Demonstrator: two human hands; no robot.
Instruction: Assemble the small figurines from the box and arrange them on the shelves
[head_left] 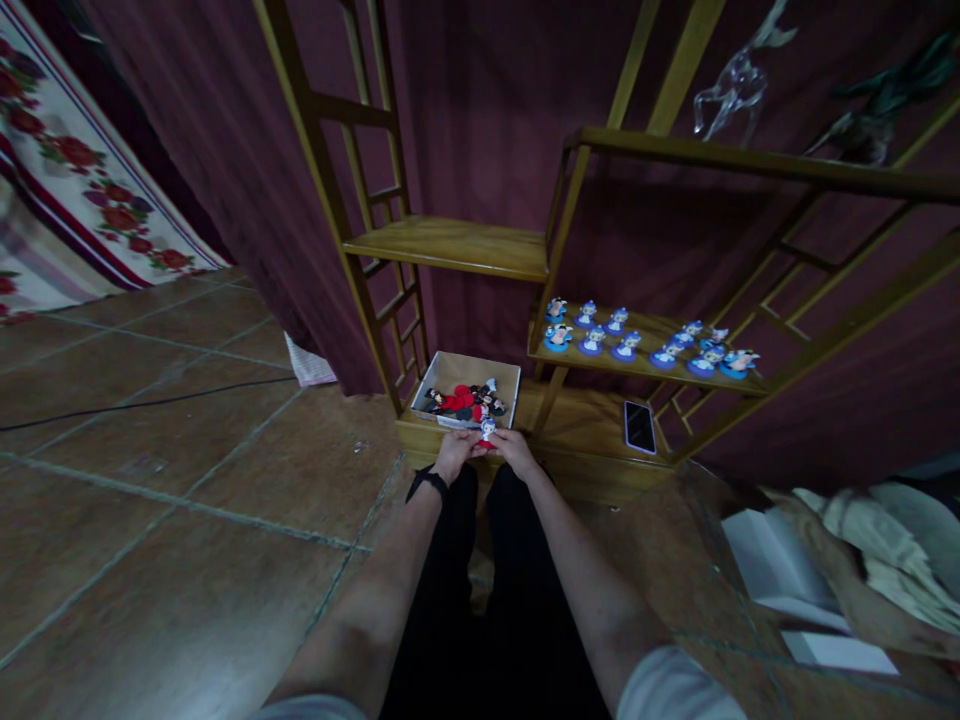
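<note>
Pinching a figurine [487, 430] between left hand [457, 455] and right hand [514, 452], you're seemingly steadying it from both sides, below frame centre.

The figurine [487, 430] looks plastic; the shelf [450, 243], wood (slightly glossy).

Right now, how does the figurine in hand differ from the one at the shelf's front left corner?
The held figurine is between the left hand and right hand; the corner figurine stands on the shelf. The held figurine shows red below; the corner figurine's base is blue. Both appear upright.
</note>
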